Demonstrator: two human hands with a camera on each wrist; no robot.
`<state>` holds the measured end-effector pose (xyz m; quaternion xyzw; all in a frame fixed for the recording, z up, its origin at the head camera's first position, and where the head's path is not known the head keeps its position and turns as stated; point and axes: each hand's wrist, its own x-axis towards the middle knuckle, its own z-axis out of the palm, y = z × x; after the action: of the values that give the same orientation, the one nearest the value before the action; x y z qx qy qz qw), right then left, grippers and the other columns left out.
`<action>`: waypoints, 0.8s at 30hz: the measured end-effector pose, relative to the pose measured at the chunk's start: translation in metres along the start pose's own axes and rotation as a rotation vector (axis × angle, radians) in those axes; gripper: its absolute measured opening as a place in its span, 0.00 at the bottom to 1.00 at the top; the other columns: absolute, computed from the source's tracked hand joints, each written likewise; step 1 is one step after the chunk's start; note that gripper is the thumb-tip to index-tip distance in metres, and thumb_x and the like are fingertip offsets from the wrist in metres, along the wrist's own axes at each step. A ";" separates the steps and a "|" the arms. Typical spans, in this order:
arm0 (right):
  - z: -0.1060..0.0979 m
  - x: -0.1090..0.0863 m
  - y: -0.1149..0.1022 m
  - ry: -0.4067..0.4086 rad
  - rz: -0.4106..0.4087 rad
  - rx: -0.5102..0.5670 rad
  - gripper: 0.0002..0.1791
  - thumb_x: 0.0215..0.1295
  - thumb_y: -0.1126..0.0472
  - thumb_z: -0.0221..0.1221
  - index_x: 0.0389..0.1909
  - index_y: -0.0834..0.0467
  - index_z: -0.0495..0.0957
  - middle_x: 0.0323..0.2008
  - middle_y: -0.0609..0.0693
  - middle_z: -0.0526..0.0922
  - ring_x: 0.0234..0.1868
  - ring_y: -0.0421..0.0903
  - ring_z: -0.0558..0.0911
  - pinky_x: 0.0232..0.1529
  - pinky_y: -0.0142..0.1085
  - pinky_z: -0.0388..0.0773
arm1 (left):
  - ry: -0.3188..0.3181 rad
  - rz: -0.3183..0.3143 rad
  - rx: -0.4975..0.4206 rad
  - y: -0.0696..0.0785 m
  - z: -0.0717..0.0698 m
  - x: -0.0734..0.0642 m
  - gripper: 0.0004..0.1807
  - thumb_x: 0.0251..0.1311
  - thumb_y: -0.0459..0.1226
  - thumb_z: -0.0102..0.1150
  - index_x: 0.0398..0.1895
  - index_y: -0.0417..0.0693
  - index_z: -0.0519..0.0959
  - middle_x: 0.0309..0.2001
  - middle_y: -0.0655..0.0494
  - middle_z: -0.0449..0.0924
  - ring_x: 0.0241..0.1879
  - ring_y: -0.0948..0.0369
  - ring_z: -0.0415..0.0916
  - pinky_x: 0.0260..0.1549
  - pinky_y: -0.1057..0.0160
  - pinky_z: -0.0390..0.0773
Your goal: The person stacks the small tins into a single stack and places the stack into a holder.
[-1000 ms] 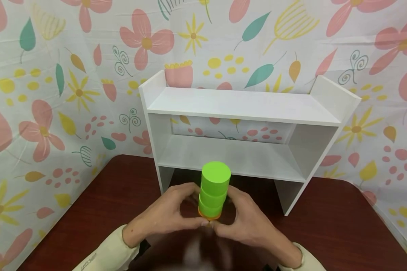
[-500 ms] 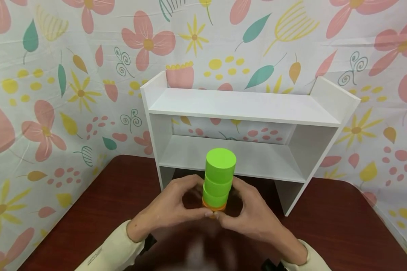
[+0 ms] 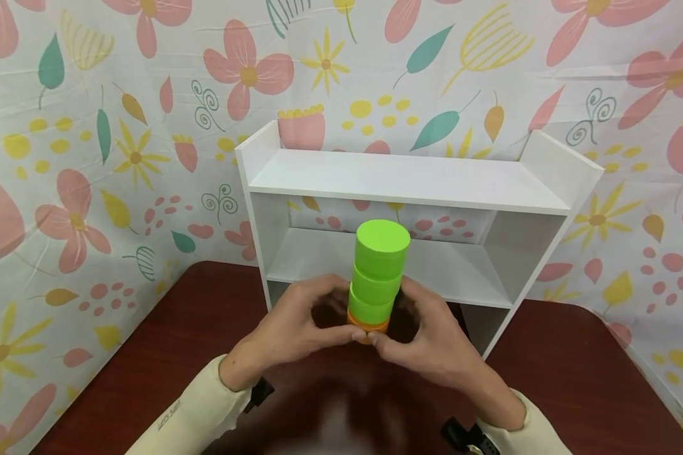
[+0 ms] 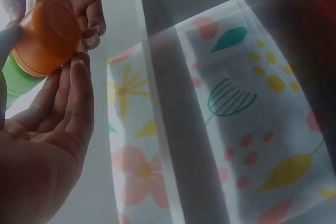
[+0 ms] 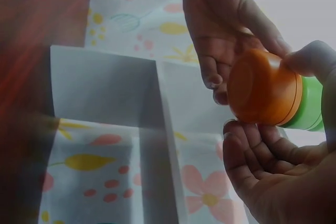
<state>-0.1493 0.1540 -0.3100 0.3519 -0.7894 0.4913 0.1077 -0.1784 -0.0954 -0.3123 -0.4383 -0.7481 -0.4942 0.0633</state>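
Note:
A stack of bright green cylindrical pieces [image 3: 378, 272] stands nearly upright between both hands in the head view, in front of the white shelf unit. Its lowest part is a rounded orange piece [image 5: 260, 87], whose smooth underside faces the wrist cameras. From one side my left hand [image 3: 296, 322] holds this orange base, thumb at the near side and fingers curled behind. My right hand [image 3: 441, 338] grips it from the other side, so the two thumb tips nearly meet. In the left wrist view, fingers press around the orange piece [image 4: 52, 38]. The far fingertips are hidden in the head view.
The white shelf unit [image 3: 410, 180] stands on a dark red-brown table [image 3: 165, 354], with a top shelf [image 3: 398, 170] and a middle shelf [image 3: 313, 253]. A flower-patterned cloth [image 3: 176, 101] hangs behind and at both sides.
Both hands have lifted the green and orange stack, carrying it slightly to the right. Its top now overlaps the middle shelf's opening. The shelf unit has stayed put.

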 end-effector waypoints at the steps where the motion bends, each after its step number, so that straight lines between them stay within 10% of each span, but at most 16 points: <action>1: -0.001 0.001 -0.001 0.005 0.001 0.003 0.37 0.59 0.69 0.74 0.67 0.44 0.74 0.58 0.42 0.83 0.55 0.45 0.84 0.58 0.41 0.83 | 0.001 0.002 -0.001 0.001 -0.001 0.002 0.26 0.61 0.43 0.79 0.61 0.58 0.81 0.51 0.65 0.85 0.45 0.64 0.86 0.47 0.58 0.87; 24: -0.028 0.026 -0.033 0.043 -0.020 0.003 0.31 0.62 0.72 0.71 0.65 0.49 0.77 0.55 0.43 0.86 0.55 0.45 0.85 0.62 0.39 0.80 | 0.047 0.146 0.085 0.028 -0.023 0.035 0.25 0.61 0.37 0.78 0.61 0.48 0.81 0.54 0.60 0.86 0.47 0.64 0.84 0.48 0.62 0.86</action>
<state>-0.1512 0.1570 -0.2598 0.3496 -0.7826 0.4987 0.1291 -0.1879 -0.0891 -0.2632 -0.4770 -0.7328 -0.4661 0.1351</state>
